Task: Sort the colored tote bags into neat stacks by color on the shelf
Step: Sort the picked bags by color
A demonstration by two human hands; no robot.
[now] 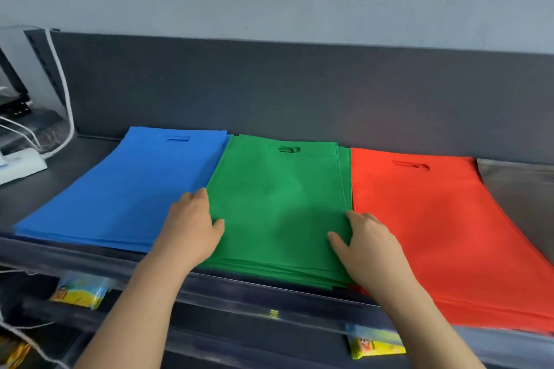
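Green stack (278,207) sits on the shelf (60,177), squarely between our hands. Left hand (189,228) lies flat against its left edge and right hand (368,246) against its right, fingers fairly straight, thumbs on top. We judge both equally near. Its long axis runs away from us, between the blue stack (126,189) and red stack (425,219).
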